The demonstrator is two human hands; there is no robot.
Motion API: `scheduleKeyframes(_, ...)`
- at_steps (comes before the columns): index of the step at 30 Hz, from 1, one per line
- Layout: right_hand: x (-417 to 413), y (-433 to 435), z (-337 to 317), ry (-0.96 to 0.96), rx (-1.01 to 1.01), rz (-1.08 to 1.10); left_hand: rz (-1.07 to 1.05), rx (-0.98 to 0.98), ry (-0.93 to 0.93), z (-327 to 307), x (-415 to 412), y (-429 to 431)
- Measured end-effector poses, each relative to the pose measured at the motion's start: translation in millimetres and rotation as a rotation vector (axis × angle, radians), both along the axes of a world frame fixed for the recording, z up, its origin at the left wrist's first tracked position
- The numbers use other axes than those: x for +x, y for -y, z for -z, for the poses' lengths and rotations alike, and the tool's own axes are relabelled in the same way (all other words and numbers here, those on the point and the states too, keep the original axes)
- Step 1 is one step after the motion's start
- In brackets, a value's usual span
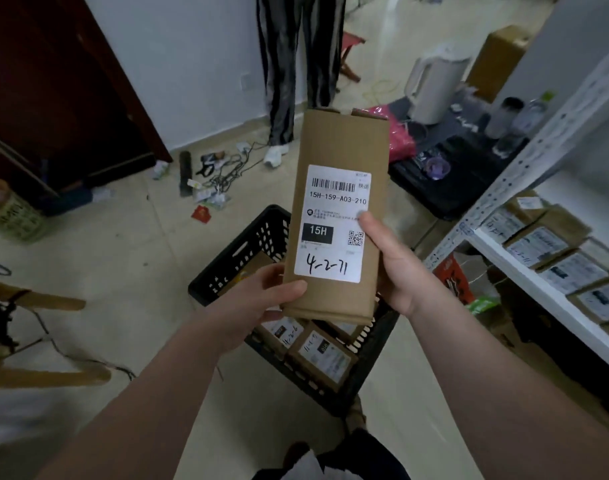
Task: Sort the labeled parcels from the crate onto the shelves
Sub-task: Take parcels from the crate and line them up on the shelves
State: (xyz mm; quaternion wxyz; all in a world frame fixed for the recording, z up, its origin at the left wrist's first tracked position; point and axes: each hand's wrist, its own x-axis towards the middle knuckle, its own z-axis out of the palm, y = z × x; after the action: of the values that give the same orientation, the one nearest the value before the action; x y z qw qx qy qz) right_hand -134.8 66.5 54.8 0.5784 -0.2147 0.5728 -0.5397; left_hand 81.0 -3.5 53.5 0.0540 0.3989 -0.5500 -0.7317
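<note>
I hold a tall brown cardboard parcel (344,143) upright above the black plastic crate (240,251). Its white label reads 15H-159-A03-210, with "4-2-71" handwritten below. My left hand (261,296) grips the parcel's lower left corner. My right hand (396,265) grips its right side, thumb on the label. Several more labeled parcels (325,356) lie in the crate under my hands. The white metal shelf (524,265) stands at the right, with a row of labeled parcels (552,251) on it.
A person's legs in striped trousers (289,64) stand at the back. Cables and litter (220,178) lie on the floor. A white kettle (434,84) and bottles sit on a black mat at the right. A dark door (54,81) is at the left, and a wooden stool (36,299) at the left edge.
</note>
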Motion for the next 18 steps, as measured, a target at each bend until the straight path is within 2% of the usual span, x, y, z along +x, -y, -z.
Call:
scheduleKeyframes(8,-9,-83,-41,-0.019,-0.047,0.238,0.212,-0.03,-0.106,-27,-38,-29)
scheduleKeyframes(12,-31,-144,-61,-0.07,-0.061,0.357,0.432,-0.028,-0.169,-47,-89,-57)
scheduleKeyframes(14,-42,-177,-69,-0.091,-0.039,0.437,0.505,-0.016,-0.181,-54,-115,-78)
scheduleKeyframes(18,-59,-237,-80,-0.184,0.112,0.709,0.503,-0.02,-0.172,-66,-159,-130)
